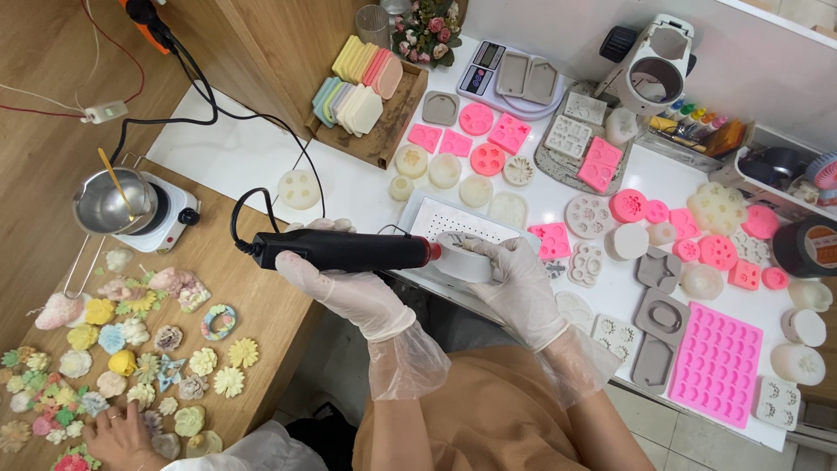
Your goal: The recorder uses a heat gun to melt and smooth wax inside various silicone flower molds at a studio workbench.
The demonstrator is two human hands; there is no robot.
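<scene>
Left hand clamped around black rotary tool; right hand gripping white mould at table's front edge.

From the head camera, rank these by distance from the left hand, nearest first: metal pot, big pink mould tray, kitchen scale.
1. Metal pot, on the hotplate off to the left of the left hand.
2. Kitchen scale, far side of the table.
3. Pink mould tray, far right, near the table edge.

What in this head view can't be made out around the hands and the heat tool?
- Heat tool nozzle tip: hidden behind the white mould.
- Mould contents: covered by right hand.
- Left hand grip side: turned away.
- Another person's hand: cut off by the bottom edge.
</scene>
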